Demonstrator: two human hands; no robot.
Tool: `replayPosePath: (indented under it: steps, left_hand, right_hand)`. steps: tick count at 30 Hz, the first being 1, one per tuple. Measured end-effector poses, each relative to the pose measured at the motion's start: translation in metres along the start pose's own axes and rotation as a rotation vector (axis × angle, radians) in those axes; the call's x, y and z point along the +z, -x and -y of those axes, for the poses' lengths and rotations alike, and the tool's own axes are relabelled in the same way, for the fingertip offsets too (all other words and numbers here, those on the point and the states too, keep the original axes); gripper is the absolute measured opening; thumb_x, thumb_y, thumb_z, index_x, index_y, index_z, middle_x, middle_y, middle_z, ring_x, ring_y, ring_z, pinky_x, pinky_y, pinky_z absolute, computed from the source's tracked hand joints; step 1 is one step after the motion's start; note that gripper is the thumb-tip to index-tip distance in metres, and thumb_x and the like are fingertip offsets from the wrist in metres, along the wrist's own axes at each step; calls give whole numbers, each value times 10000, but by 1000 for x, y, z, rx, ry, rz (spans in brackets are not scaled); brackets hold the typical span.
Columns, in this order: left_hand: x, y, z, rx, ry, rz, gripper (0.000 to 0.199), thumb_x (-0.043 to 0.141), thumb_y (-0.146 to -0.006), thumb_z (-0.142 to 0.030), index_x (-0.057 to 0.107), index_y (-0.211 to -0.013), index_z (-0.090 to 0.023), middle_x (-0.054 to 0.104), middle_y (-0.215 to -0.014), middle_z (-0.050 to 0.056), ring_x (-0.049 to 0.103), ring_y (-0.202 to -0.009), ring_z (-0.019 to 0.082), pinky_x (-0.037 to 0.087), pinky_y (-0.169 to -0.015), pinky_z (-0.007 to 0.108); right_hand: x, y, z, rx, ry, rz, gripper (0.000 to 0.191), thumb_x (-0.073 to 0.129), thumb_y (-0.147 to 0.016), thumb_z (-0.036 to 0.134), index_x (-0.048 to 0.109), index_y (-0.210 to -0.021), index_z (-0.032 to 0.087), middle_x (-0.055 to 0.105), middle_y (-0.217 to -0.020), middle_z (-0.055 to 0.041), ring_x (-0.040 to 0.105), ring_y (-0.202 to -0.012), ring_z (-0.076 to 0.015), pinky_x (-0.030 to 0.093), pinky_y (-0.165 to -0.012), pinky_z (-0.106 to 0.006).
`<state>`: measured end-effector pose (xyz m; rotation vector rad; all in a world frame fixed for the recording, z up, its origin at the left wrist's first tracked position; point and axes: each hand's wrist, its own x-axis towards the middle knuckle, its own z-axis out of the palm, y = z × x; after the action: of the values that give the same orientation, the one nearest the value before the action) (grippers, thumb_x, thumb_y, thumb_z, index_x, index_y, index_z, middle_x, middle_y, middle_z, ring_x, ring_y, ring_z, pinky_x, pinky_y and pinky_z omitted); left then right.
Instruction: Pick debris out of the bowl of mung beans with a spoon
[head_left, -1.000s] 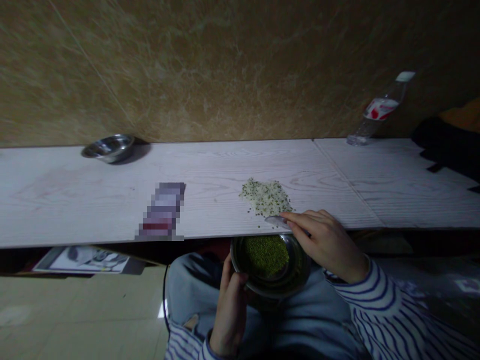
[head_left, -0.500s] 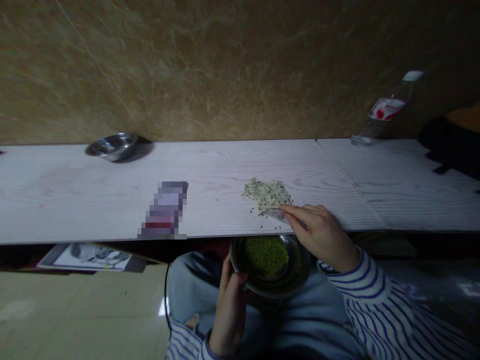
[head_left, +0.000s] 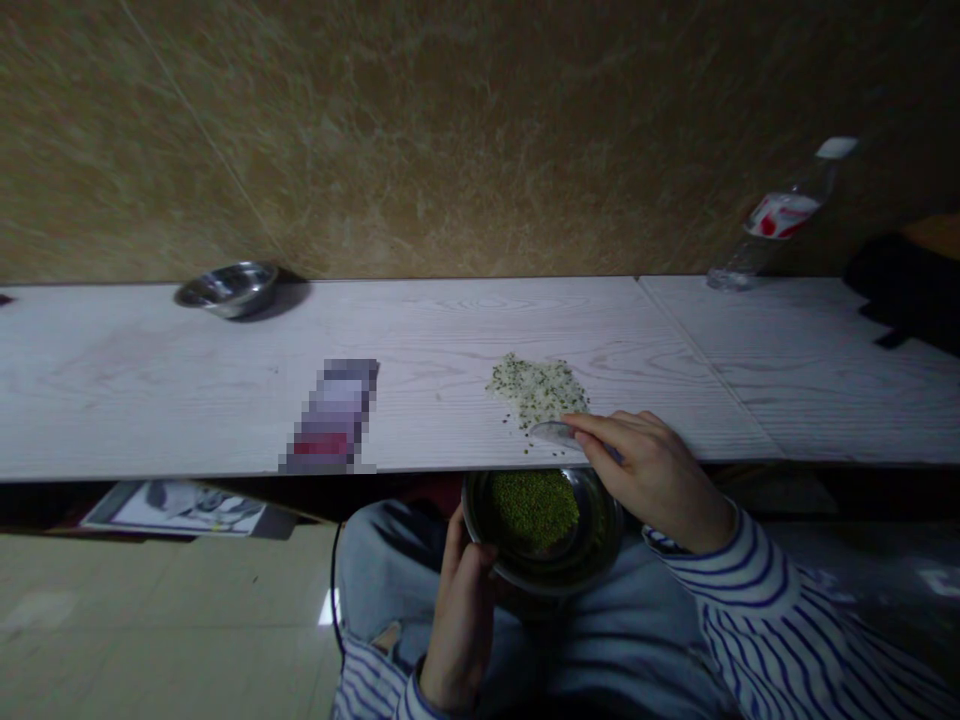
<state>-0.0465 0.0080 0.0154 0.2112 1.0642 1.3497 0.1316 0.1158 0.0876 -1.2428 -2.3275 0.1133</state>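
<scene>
My right hand (head_left: 649, 470) pinches a clear, spoon-like scoop (head_left: 559, 433) at the near edge of a spread pile of white grains mixed with green beans (head_left: 541, 388). A few loose beans lie around the pile on the white wooden table (head_left: 420, 320). Below the table edge, over my lap, my left hand (head_left: 465, 610) grips the left rim of a steel bowl (head_left: 600, 560). Green beans (head_left: 534, 508) cover part of the bowl's bottom. My right hand is just above the bowl's right side.
A second steel bowl (head_left: 229, 290) sits at the back left by the wall. A pixelated flat item (head_left: 330, 415) lies left of the pile. A plastic bottle (head_left: 780, 215) stands at the back right, near a dark object (head_left: 911, 290). Under the table is an open drawer (head_left: 187, 508).
The whole view has shifted slightly. Both hands keep their holds, and the scoop remains by the near edge of the pile with hardly any movement.
</scene>
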Motion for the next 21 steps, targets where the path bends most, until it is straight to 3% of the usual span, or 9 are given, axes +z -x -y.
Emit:
replayPosePath:
  steps: [6, 21]
  left_hand:
    - [-1, -1, 1, 8, 8, 12, 539, 560, -767, -197, 511, -1298, -276, 590, -1294, 58, 534, -1162, 266, 475, -894, 377]
    - [-3, -2, 2, -2, 5, 10, 571, 530, -783, -179, 446, -1342, -256, 582, -1283, 55, 523, -1149, 245, 441, -927, 368]
  right_hand:
    - [0, 0, 0, 5, 3, 7, 270, 484, -909, 191, 662, -1110, 219, 740, -955, -54, 664, -819, -188, 471, -754, -349]
    - [4, -9, 4, -3, 14, 17, 269, 497, -906, 195, 662, -1115, 234, 740, -908, -36, 654, -797, -184, 436, -733, -338]
